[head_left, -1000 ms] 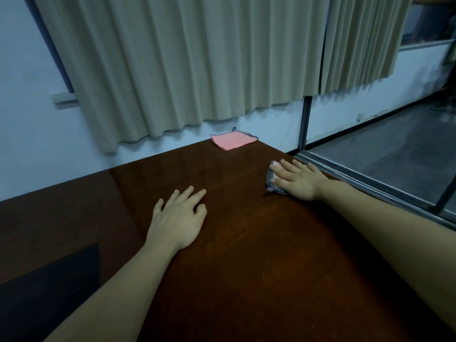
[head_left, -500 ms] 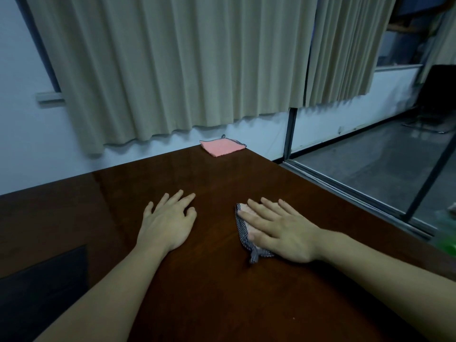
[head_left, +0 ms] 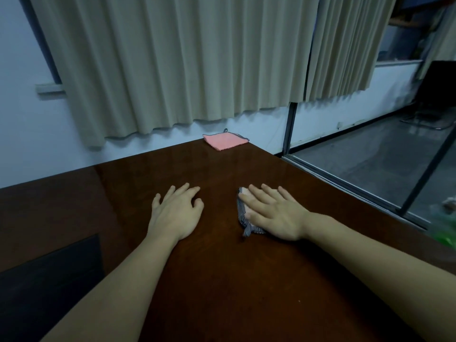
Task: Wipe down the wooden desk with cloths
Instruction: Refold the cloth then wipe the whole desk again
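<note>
A dark glossy wooden desk (head_left: 222, 280) fills the lower view. My right hand (head_left: 274, 212) lies flat, fingers spread, pressing a small pink cloth with a grey patterned edge (head_left: 243, 218) onto the desk; most of that cloth is hidden under the palm. My left hand (head_left: 176, 211) rests flat on the bare wood to its left, fingers apart, holding nothing. A second pink cloth (head_left: 225, 141), folded square, lies at the desk's far corner by the wall.
Beige curtains (head_left: 185, 65) hang over the wall behind the desk. The desk's right edge runs along a metal-framed glass partition (head_left: 345, 186). A black panel (head_left: 49, 275) is set in the desk at lower left. Something green and blurred (head_left: 444, 230) sits at the right edge.
My right hand slid the cloth from the desk's right edge back toward the middle, near my left hand, then held almost still. My left hand stayed in place.
</note>
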Action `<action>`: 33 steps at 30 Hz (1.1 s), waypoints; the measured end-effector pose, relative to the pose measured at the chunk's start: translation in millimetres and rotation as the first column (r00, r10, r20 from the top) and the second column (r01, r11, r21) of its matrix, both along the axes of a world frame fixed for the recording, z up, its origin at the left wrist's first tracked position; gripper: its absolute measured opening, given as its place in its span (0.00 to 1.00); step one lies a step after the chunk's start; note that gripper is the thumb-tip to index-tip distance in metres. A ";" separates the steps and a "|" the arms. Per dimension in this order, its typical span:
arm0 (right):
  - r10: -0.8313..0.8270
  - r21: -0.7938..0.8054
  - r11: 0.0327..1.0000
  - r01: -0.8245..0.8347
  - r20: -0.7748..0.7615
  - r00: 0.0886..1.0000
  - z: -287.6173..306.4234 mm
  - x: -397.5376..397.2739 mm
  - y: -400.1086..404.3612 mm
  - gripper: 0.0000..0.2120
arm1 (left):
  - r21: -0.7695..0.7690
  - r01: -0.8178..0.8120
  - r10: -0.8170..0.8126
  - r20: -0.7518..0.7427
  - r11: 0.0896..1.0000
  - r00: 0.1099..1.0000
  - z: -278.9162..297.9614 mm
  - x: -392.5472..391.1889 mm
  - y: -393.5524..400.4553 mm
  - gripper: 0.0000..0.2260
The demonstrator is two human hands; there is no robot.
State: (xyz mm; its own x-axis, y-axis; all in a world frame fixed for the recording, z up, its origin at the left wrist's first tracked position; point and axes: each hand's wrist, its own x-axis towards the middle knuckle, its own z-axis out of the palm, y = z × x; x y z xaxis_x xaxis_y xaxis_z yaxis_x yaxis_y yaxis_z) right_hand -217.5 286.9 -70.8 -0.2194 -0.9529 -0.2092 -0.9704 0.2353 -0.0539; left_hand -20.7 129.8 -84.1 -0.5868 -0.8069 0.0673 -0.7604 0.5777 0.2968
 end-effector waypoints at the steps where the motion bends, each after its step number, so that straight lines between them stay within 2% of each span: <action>1: 0.042 0.004 0.999 -0.042 0.008 0.999 2.5 12.8 13.7 0.33 | -0.005 0.000 0.000 -0.023 1.000 1.000 1.0 0.6 1.4 0.22; 3: 0.098 -0.002 0.995 -0.098 0.023 0.995 5.5 31.5 35.3 0.36 | -0.029 0.000 -0.002 -0.076 1.000 0.997 4.0 4.4 5.0 0.21; 7: 0.089 0.004 0.996 -0.089 0.017 0.996 7.1 31.2 35.9 0.30 | -0.034 -0.008 0.003 -0.144 0.999 0.990 16.7 24.2 9.3 0.19; 12: -0.087 -0.016 0.996 0.087 -0.027 0.996 0.4 -11.3 -28.5 0.30 | 0.027 0.056 -0.056 -0.016 0.998 0.998 20.8 69.9 22.1 0.20; 14: -0.163 -0.023 0.986 0.162 -0.014 0.987 -1.7 -22.7 -53.4 0.30 | 0.036 0.066 -0.066 0.001 0.997 0.998 16.9 85.6 28.8 0.21; 17: -0.191 -0.030 0.981 0.191 -0.003 0.982 -4.3 -20.2 -72.8 0.30 | 0.047 0.053 -0.054 0.010 0.997 0.998 9.8 100.2 34.0 0.21; 20: -0.108 -0.008 0.994 0.108 -0.010 0.994 -1.3 5.4 -60.6 0.30 | 0.052 0.046 -0.048 0.028 0.998 0.998 2.0 104.3 35.7 0.22; 26: 0.210 -0.032 0.977 -0.209 0.015 0.978 0.2 65.5 26.0 0.29 | 0.034 0.043 -0.044 0.016 0.998 0.999 -1.8 103.2 35.6 0.22; 30: 0.193 -0.013 0.981 -0.193 0.011 0.981 3.5 55.1 26.3 0.30 | 0.029 0.038 -0.039 0.019 0.999 0.999 -2.0 104.1 36.1 0.22; 33: 0.063 -0.014 0.998 -0.063 -0.019 0.998 1.5 29.9 -11.9 0.30 | 0.024 0.038 -0.038 0.021 0.999 0.999 -1.4 104.7 36.9 0.22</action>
State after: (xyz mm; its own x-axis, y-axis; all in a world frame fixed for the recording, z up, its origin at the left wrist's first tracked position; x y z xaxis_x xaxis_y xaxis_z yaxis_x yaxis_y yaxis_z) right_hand -187.6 275.0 -69.3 -0.1627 -0.9678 -0.1918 -0.9841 0.1731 -0.0387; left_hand 83.9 166.7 -85.5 -0.6182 -0.7852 0.0356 -0.7444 0.5994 0.2941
